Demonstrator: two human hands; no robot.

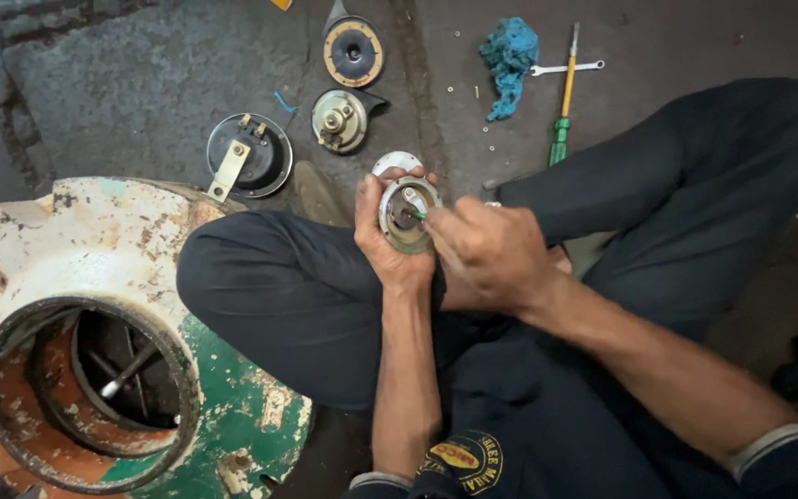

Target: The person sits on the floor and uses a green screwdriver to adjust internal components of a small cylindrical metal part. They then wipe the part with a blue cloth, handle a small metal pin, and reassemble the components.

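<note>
Currently mid-frame above the lap, left hand (388, 242) grips a round metal disc part (407, 214) while right hand (489, 251) pinches a small green-tipped tool (417, 215) into its centre; judging fastener work, next needs steady alignment

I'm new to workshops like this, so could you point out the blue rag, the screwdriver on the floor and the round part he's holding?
blue rag (511, 55): head view, middle of the crumpled cloth.
screwdriver (560, 140): head view, green handle.
round metal part (403, 228): head view, lower rim, in the left hand (382, 242).
</note>
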